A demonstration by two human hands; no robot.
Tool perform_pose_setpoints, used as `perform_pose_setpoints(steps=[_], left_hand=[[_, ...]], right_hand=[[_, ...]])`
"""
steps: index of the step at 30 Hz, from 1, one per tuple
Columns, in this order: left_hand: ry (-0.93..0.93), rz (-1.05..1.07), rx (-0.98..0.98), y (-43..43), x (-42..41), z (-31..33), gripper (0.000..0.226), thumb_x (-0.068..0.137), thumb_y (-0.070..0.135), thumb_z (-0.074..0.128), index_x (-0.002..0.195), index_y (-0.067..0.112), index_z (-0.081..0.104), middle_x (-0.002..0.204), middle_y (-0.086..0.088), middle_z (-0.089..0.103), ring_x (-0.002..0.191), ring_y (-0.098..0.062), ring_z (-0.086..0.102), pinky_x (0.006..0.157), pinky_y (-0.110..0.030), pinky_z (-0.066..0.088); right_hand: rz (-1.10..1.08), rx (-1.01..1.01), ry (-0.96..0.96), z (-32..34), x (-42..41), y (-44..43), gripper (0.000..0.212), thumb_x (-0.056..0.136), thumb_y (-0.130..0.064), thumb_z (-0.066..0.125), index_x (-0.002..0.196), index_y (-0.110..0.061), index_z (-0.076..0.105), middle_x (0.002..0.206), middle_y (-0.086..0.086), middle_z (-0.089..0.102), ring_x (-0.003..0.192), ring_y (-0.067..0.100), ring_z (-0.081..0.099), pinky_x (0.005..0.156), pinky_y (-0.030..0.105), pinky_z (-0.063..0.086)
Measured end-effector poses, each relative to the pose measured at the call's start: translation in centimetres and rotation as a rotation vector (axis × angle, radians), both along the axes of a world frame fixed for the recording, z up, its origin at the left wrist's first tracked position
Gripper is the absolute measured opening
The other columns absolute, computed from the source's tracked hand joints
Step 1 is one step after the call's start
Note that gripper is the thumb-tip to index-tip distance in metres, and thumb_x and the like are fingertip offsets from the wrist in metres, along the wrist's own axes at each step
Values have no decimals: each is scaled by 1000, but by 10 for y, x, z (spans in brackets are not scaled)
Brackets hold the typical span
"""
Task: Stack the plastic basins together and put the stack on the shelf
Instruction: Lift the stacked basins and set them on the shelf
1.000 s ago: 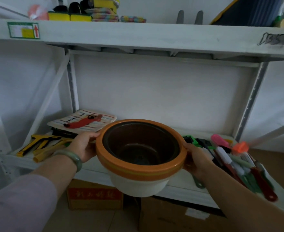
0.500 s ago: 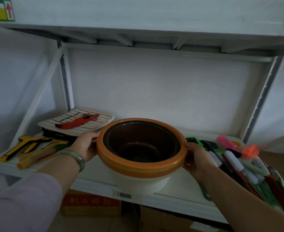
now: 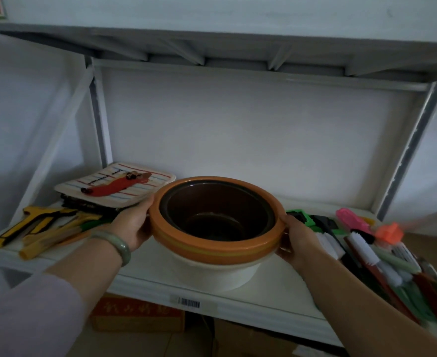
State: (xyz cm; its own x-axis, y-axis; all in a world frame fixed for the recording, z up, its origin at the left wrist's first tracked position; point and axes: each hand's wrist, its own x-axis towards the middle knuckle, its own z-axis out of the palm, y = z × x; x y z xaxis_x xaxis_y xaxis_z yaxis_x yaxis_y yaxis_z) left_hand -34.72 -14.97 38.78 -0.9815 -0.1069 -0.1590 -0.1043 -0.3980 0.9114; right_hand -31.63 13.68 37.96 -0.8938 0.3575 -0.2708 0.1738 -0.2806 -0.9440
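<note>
A stack of nested plastic basins (image 3: 212, 249) is in the middle of the view: a white one at the bottom, orange rims above it, a dark brown one inside. Its white base is down at the white shelf board (image 3: 276, 302), near the front edge; whether it touches the board I cannot tell. My left hand (image 3: 132, 225) grips the stack's left rim, with a green bangle on that wrist. My right hand (image 3: 296, 240) grips the right rim.
On the shelf's left lie a striped cloth pad (image 3: 117, 184) and yellow-handled tools (image 3: 39, 225). Brushes and markers (image 3: 374, 248) crowd the right end. The upper shelf (image 3: 238, 37) hangs overhead. Cardboard boxes (image 3: 137, 313) sit on the floor below.
Both hands carried the stack forward and down, from in front of the shelf edge to over the board. The view moved closer in and the upper shelf's contents left the frame.
</note>
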Motion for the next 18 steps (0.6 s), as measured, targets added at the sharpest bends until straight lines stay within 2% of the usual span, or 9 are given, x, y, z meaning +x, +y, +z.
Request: perform_pose_setpoints(steps=[3, 5, 8, 13, 18], left_hand=[[-104, 7, 14, 0, 24, -2, 20, 86, 29, 61, 100, 15, 66, 76, -3, 69, 74, -16, 61, 55, -28, 55], [-167, -34, 16, 1, 41, -4, 15, 85, 26, 63, 93, 14, 65, 75, -7, 66, 76, -18, 60, 61, -30, 57], [-191, -103, 26, 3, 55, -5, 9, 84, 19, 63, 86, 10, 64, 86, -11, 64, 83, -21, 59, 70, -37, 56], [-158, -74, -8, 8, 44, -1, 8, 85, 17, 63, 84, 9, 63, 89, -11, 62, 84, -21, 60, 76, -37, 52], [-163, -67, -12, 15, 21, -5, 11, 84, 20, 65, 88, 10, 63, 89, -10, 63, 83, -20, 61, 70, -35, 52]], right_hand=[[-6, -32, 5, 0, 16, -8, 21, 91, -31, 55, 88, -12, 63, 80, 6, 64, 77, 22, 61, 69, 38, 51], [9, -64, 13, -2, 29, -13, 17, 91, -27, 55, 84, -12, 60, 82, 8, 64, 77, 22, 62, 70, 38, 51], [64, -120, 26, -5, 44, -19, 9, 89, -21, 59, 87, -13, 60, 90, 12, 66, 85, 25, 64, 68, 38, 52], [66, -147, 23, -2, 36, -19, 11, 88, -20, 61, 94, -12, 61, 92, 12, 65, 84, 25, 64, 64, 38, 53], [56, -156, -1, 0, 17, -15, 8, 86, -20, 63, 90, -13, 58, 95, 11, 63, 86, 25, 62, 64, 37, 52]])
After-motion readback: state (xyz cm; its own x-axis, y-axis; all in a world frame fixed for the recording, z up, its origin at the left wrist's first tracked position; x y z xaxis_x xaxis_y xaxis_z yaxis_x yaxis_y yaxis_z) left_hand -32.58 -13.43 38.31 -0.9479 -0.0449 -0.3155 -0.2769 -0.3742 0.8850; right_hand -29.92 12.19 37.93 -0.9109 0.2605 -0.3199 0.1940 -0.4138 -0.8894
